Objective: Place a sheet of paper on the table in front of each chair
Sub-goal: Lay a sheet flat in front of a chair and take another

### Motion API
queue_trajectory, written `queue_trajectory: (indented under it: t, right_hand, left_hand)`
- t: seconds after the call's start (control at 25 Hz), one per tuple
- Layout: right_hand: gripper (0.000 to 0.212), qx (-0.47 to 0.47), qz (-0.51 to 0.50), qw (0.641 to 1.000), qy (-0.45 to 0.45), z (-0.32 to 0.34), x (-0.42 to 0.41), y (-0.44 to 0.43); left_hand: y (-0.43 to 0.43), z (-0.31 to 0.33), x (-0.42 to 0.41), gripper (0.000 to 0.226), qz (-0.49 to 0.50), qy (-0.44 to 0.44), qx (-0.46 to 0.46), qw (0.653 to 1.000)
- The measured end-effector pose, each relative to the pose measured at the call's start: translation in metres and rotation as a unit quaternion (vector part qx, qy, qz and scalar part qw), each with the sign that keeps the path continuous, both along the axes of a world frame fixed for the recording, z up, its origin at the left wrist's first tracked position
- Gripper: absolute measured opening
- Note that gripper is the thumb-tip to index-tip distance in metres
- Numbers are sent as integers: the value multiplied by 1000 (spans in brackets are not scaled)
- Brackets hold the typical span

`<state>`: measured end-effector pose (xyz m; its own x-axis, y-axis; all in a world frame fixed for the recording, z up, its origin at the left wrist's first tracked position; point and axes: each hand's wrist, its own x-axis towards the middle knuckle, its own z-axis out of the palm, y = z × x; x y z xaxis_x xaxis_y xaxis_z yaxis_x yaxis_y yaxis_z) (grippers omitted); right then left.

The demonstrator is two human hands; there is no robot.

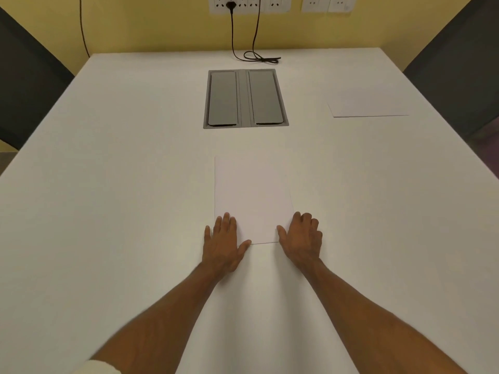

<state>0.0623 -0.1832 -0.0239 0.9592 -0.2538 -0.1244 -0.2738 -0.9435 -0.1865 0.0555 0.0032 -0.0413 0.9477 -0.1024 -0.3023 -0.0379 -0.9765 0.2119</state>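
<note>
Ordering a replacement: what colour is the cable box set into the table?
Grey all over; the cable box shows best in the head view.

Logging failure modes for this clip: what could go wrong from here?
1. The near white paper sheet lies flat with the left hand and right hand at its near corners; lifting off unevenly could drag it askew.
2. The dark chair on the left has no sheet before it on the white table, unlike the second white sheet at the right edge; that place may get skipped.
</note>
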Motion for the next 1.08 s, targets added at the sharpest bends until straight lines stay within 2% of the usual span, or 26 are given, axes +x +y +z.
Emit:
queue_trajectory:
  t: [0.28,0.36,0.44,0.52,0.6,0.76,0.92,1.08]
  right_hand:
    - [45,0,18,999,-29,0,-4,-4]
    - [38,31,24,998,-59,3,-3,-4]
    - [32,102,-2,992,-72,7,1,-3]
    - [26,193,-84,975,-67,11,7,-3]
    - [23,246,-147,956,-62,15,8,-2]
    - [21,320,-169,929,-73,20,6,-7]
    - [18,425,-196,879,-91,30,-4,-15]
    - [18,519,-224,822,-75,49,-29,-26]
  left_hand:
    - [-10,1,-7,80,14,-10,0,1000]
    - [-10,3,-7,79,13,-10,2,1000]
    - [-9,3,-9,79,10,-14,5,1000]
    - [-8,3,-12,79,11,-14,4,1000]
    - [-7,3,-14,79,11,-8,3,1000]
    - [-4,8,-18,78,23,3,-10,1000]
    - [-1,19,-20,76,40,14,-30,999]
    - [-1,48,-35,73,75,0,-93,993]
